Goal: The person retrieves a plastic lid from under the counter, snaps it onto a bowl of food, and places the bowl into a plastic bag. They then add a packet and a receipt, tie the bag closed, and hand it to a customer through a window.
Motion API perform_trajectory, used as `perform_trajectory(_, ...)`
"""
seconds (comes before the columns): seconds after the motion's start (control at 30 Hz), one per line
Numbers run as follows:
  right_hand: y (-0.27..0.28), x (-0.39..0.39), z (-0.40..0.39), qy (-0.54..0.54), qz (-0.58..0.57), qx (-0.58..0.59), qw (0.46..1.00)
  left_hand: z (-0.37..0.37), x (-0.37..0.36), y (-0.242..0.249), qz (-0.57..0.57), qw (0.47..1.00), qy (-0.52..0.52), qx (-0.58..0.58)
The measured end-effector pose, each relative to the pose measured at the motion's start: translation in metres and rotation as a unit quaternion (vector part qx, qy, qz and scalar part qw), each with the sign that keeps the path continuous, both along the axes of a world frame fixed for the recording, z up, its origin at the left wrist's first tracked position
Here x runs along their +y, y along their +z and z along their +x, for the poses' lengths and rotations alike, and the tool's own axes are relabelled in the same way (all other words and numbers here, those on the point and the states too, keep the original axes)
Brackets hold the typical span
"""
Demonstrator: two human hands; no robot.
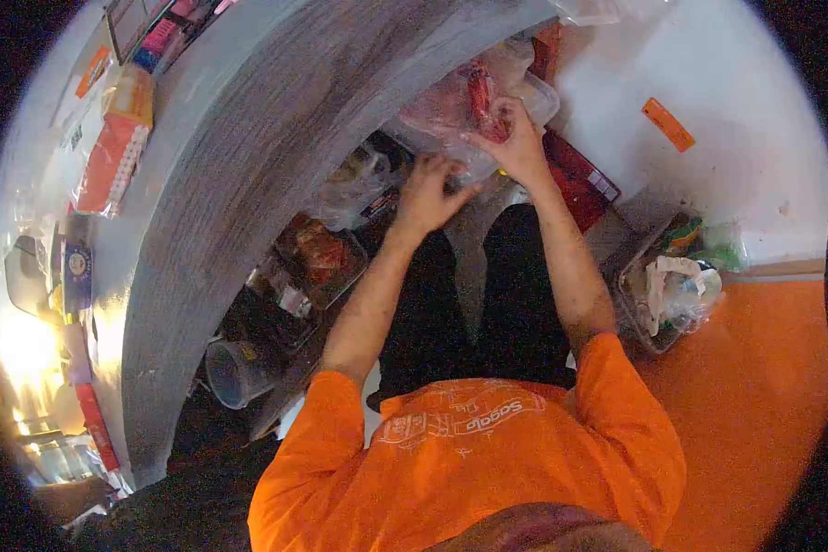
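Observation:
Low in front of my knees, under the curved grey counter, is a clear plastic container (477,166) with a see-through bag of reddish contents (430,109). My right hand (517,152) is over the container, its thumb and fingers closed around the lower end of a shiny red packet (480,92). At the container's near left edge is my left hand (431,195), thumb apart from the fingers. The left fingertips are partly hidden against the clear plastic, and nothing shows held between them and the thumb.
A dark red box (580,179) stands right of my right forearm. Farther right is a clear bin (649,322) of plastic wrappings. Beneath the counter (239,138) are a clear tub (239,373), a tray of reddish-brown packets (320,258) and plastic bags (351,189).

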State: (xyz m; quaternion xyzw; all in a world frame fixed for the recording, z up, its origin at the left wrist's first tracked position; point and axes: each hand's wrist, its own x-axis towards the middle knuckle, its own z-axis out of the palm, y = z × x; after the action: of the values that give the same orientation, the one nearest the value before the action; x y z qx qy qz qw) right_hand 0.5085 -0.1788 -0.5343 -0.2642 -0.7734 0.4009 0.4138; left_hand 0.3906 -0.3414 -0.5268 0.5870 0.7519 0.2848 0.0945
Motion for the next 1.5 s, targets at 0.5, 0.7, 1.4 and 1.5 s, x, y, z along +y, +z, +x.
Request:
perform_trajectory(0.5, 0.024, 0.091, -0.024, -0.135, 0.003, -0.143, 0.980, 0.040, 0.004, 0.026, 0.040, 0.973, 0.106, 0.199)
perform_trajectory(0.7, -0.003, 0.089, 0.002, -0.107, 0.090, -0.060, 0.988, 0.013, 0.047, 0.022, 0.103, 0.991, 0.074, -0.035)
perform_trajectory(1.4, 0.009, 0.033, -0.002, -0.256, 0.136, 0.034, 0.956, -0.156, -0.113, -0.045, 0.030, 0.939, 0.300, 0.167)
perform_trajectory(1.5, 0.034, -0.054, -0.025, -0.075, 0.270, 0.100, 0.955, -0.154, -0.115, -0.038, 0.039, 0.951, 0.270, 0.149)
